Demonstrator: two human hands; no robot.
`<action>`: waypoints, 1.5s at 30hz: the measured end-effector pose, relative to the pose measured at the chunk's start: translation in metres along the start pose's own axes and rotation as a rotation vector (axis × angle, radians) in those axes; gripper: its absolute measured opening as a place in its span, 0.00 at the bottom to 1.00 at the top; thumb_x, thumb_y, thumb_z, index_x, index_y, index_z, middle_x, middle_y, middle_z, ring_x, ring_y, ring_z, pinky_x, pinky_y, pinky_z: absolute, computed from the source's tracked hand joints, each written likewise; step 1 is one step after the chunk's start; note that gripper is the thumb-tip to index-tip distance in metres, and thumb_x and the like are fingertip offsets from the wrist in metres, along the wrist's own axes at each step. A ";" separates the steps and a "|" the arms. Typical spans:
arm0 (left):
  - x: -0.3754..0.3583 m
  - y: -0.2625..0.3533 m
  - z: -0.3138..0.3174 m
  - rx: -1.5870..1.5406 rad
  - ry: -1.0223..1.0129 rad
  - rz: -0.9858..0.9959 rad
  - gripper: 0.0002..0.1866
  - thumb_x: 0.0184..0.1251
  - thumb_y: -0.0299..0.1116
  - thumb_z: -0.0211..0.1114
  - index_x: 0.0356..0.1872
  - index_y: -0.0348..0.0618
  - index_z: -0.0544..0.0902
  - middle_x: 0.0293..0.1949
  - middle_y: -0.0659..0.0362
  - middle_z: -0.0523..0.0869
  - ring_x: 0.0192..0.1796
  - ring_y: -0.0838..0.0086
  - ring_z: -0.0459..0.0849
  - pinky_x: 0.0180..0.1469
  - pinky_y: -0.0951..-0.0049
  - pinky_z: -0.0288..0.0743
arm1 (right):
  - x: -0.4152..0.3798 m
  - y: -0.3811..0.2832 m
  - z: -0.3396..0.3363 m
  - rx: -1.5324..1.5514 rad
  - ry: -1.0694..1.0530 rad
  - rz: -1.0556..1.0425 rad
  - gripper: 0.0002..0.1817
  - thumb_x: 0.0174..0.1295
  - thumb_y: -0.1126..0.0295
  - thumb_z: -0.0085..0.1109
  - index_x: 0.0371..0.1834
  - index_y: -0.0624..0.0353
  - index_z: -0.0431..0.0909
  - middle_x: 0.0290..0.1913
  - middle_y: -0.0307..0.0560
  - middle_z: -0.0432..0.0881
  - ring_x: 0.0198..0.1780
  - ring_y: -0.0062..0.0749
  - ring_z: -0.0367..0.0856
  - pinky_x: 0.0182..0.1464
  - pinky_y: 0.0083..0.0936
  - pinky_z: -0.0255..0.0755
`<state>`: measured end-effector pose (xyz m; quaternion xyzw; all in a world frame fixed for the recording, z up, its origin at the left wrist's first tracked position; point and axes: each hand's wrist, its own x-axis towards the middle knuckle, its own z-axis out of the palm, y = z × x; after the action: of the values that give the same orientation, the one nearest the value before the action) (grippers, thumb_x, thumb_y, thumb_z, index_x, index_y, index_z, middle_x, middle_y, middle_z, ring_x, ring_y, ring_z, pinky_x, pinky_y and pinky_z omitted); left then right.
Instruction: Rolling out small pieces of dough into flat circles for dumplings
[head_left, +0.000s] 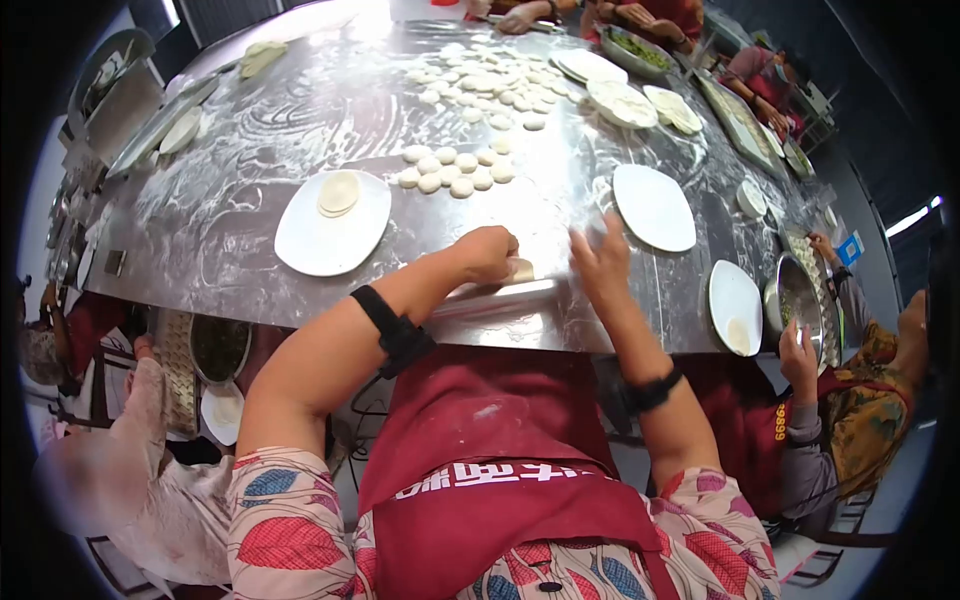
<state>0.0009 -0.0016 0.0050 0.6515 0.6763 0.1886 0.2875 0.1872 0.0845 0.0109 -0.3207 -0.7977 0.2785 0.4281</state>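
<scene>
My left hand is closed, its fingertips pinching the edge of a small dough round near the table's front edge. Just in front of the dough lies a pale rolling pin, partly under my left wrist. My right hand is raised to the right of the pin, slightly blurred, its fingers apart and holding nothing. Left of my hands, a white plate carries a few flat dough wrappers. Beyond them sits a cluster of dough pieces. A bare white plate stands to the right.
The floured metal table holds many more dough pieces farther back. Plates of wrappers and a bowl of green filling are at the back right. Co-workers sit on both sides, one with a metal bowl at right.
</scene>
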 end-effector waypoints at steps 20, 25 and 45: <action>-0.018 0.015 -0.004 -0.113 0.022 -0.064 0.09 0.57 0.30 0.61 0.33 0.34 0.82 0.29 0.47 0.84 0.33 0.64 0.82 0.38 0.66 0.73 | 0.003 0.001 0.005 -0.014 0.011 -0.034 0.14 0.58 0.71 0.58 0.38 0.63 0.62 0.21 0.56 0.74 0.22 0.44 0.76 0.25 0.35 0.68; 0.000 0.012 -0.005 -0.104 -0.051 -0.075 0.10 0.56 0.31 0.62 0.35 0.35 0.82 0.29 0.47 0.84 0.33 0.64 0.82 0.38 0.67 0.73 | 0.012 -0.007 0.009 -0.017 0.026 0.013 0.15 0.57 0.70 0.59 0.39 0.63 0.62 0.20 0.57 0.73 0.23 0.49 0.75 0.27 0.38 0.68; -0.008 -0.003 -0.003 -0.234 0.005 -0.083 0.07 0.53 0.27 0.59 0.33 0.37 0.80 0.31 0.51 0.83 0.35 0.67 0.80 0.37 0.67 0.73 | -0.040 -0.018 -0.028 0.132 -0.039 0.120 0.13 0.58 0.74 0.58 0.38 0.63 0.63 0.17 0.47 0.75 0.19 0.31 0.77 0.22 0.27 0.69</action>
<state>-0.0037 -0.0091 0.0061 0.5846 0.6766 0.2559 0.3673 0.2237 0.0481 0.0174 -0.3333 -0.7653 0.3619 0.4152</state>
